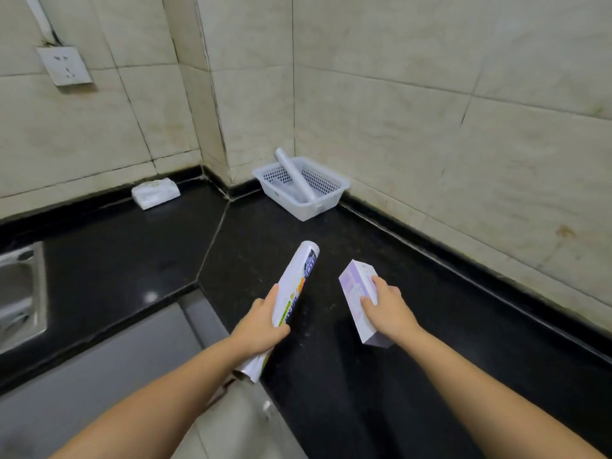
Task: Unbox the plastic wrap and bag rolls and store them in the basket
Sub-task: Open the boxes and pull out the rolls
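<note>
My left hand (261, 323) grips a long white printed plastic wrap roll (296, 279), held above the black counter and pointing away toward the far corner. A pale purple box (356, 294) is in my right hand (389, 308), its far end tilted up. In the corner against the tiled walls stands a white perforated basket (326, 200). One plain roll (294, 175) lies slanted in it, its upper end sticking out over the far rim.
The black counter (347, 376) runs around the corner, bounded by tiled walls. A white wrapped pack (155, 193) lies at the back left by the wall. A steel sink (20, 293) is at the left edge. A wall socket (64, 65) hangs top left.
</note>
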